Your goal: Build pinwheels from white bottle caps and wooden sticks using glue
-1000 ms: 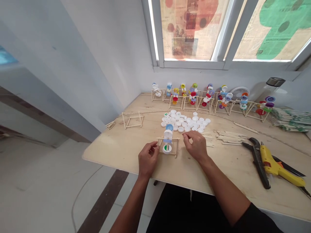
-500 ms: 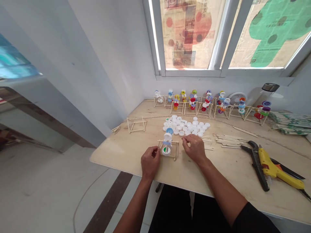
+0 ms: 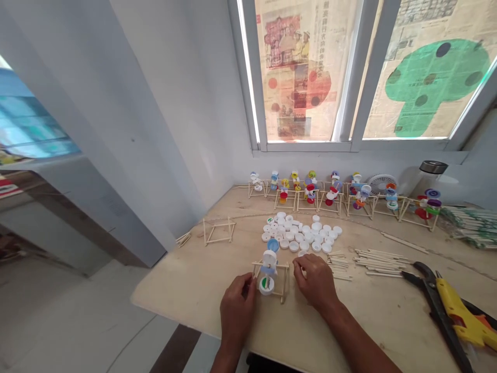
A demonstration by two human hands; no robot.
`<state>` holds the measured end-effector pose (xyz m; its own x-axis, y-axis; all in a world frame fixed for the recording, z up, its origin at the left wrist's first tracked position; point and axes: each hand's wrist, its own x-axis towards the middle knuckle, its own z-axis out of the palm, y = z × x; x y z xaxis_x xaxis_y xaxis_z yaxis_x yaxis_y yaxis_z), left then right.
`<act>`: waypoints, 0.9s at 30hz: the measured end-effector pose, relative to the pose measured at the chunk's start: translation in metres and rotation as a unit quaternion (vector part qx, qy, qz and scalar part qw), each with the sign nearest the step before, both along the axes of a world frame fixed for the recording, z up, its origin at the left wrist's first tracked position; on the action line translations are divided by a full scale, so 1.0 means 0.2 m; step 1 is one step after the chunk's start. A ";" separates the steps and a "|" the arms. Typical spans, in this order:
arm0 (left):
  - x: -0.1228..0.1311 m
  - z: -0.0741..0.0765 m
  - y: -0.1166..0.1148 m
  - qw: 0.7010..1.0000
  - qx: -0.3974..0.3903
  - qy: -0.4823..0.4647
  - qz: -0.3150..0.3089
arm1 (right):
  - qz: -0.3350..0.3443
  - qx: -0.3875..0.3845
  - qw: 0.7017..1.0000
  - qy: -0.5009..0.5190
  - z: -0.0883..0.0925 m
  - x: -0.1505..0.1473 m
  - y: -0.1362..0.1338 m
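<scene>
Close to the table's front stands a small stick frame (image 3: 284, 284) carrying a wheel of bottle caps (image 3: 269, 258), white ones with a blue cap on top and a green-marked white cap at the bottom. My left hand (image 3: 237, 305) is closed at the frame's left side, its fingertips against the sticks. On the other side, my right hand (image 3: 317, 280) has thumb and forefinger pinched together a little way from the frame's right end. Whether something tiny is between those fingers cannot be made out. Loose white caps (image 3: 306, 235) lie just behind.
A bare stick frame (image 3: 219, 232) stands left. Finished cap wheels (image 3: 333, 194) line the back, near a small fan (image 3: 382, 185) and a bottle (image 3: 427, 178). Loose sticks (image 3: 382, 262), black-handled cutters (image 3: 437, 300) and a yellow glue gun (image 3: 458, 311) lie right.
The view has tilted up, so everything sits lower in the picture. Both hands keep nearly the same places beside the cap wheel.
</scene>
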<state>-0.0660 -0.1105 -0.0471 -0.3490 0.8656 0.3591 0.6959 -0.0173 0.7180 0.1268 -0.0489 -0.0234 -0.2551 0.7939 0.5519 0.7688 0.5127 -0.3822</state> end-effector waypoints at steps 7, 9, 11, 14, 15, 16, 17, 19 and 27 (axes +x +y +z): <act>-0.01 0.02 0.00 1.000 -0.026 0.012 -0.013 | -0.001 -0.017 1.000 -0.015 0.00 -0.01 -0.01; -0.01 0.03 -0.01 0.999 -0.042 0.012 -0.021 | -0.004 -0.017 1.000 -0.016 0.01 -0.02 -0.01; -0.02 0.05 0.00 0.998 -0.053 0.016 -0.030 | -0.009 -0.017 1.000 -0.017 0.01 -0.02 -0.01; -0.02 0.07 0.00 0.997 -0.058 0.030 -0.038 | -0.018 -0.023 0.999 -0.026 0.02 -0.02 -0.02; -0.03 0.08 0.01 0.997 -0.059 0.035 -0.038 | -0.022 -0.028 0.999 -0.030 0.02 -0.01 -0.02; -0.03 0.08 0.01 0.997 -0.061 0.040 -0.038 | -0.026 -0.033 0.999 -0.035 0.02 -0.01 -0.02; -0.03 0.08 0.01 0.996 -0.063 0.043 -0.039 | -0.030 -0.040 0.998 -0.039 0.03 -0.01 -0.02; -0.03 0.09 0.02 0.996 -0.065 0.045 -0.043 | -0.034 -0.054 0.997 -0.049 0.03 -0.01 -0.02; -0.05 0.10 0.02 0.997 -0.058 0.009 -0.047 | -0.035 -0.105 0.988 -0.106 0.02 -0.02 -0.03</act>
